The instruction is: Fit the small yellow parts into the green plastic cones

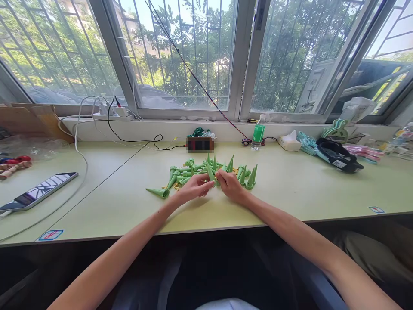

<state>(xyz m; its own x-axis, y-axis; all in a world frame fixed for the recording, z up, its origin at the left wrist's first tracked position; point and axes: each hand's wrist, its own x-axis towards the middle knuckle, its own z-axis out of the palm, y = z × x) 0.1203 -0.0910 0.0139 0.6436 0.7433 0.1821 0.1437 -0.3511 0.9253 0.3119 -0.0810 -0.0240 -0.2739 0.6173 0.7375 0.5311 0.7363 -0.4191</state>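
Observation:
My left hand (195, 188) holds a green plastic spike (210, 171) between thumb and fingers, its point upward. Close beside it, my right hand (231, 186) is closed in a pinch at the spike's lower part; what its fingertips grip is too small to make out. Around and behind both hands lies a pile of similar green spikes (183, 173), some standing point up, others on their sides. One loose spike (158, 192) lies to the left with its ribbed collar toward the pile. Small yellow pieces (176, 186) show among the spikes, partly hidden.
A green-labelled bottle (258, 132), a tissue box (289, 142) and a black strap-like item (338, 156) stand along the back right of the table (309, 185). A phone (38, 191) with a white cable lies at left. Behind the pile is a blurred device (200, 144).

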